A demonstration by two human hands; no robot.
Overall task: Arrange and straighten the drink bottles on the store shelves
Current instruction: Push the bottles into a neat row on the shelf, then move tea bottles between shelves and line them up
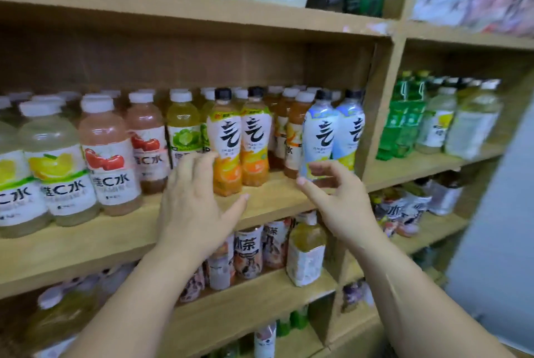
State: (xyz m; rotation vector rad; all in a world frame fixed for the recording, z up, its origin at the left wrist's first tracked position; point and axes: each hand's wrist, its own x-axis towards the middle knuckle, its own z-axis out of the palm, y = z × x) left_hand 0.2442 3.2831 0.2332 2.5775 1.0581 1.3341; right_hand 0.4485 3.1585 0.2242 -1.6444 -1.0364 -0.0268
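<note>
wooden shelf (pixel 274 198): we face its middle level | left hand (pixel 196 204): spread wide, fingertips just beside the upright orange-label bottle (pixel 226 155) near the shelf's front edge | right hand (pixel 338 198): we curl fingers round the base of the blue-label bottle (pixel 319 132), standing right of it

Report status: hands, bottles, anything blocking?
Left hand open, fingertips at orange bottle. Right hand curled at blue bottle base, grip unclear. Nothing between hands and bottles.

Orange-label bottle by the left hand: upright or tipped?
Upright: the orange-label bottle stands base-down on the shelf, black cap on top. The left hand is at its side; the right hand grips the blue-label bottle.
</note>
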